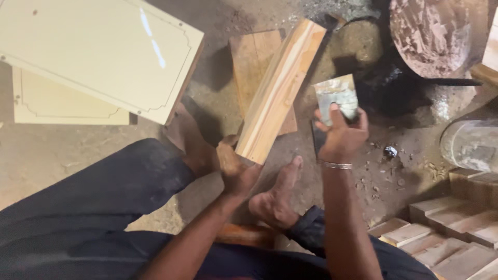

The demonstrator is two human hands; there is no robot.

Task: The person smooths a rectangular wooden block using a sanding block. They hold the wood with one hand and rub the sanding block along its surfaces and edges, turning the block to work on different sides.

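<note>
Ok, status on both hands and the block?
Left hand grips wood block by its lower end, tilted. Right hand holds scraper beside it, apart. Nothing between.

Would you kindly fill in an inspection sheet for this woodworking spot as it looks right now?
Surface: dusty concrete floor, specked with debris.
Job's things: long wooden block held tilted at its lower end; smeared flat scraper raised beside it.
Clutter: wooden board under the block; cream panels at upper left; stacked wooden pieces at lower right.
Grippers: left hand grips the block; right hand grips the scraper.
Cables: nothing seen.
Surroundings: crusted round basin, pale cylindrical container, person's bare feet.
</note>
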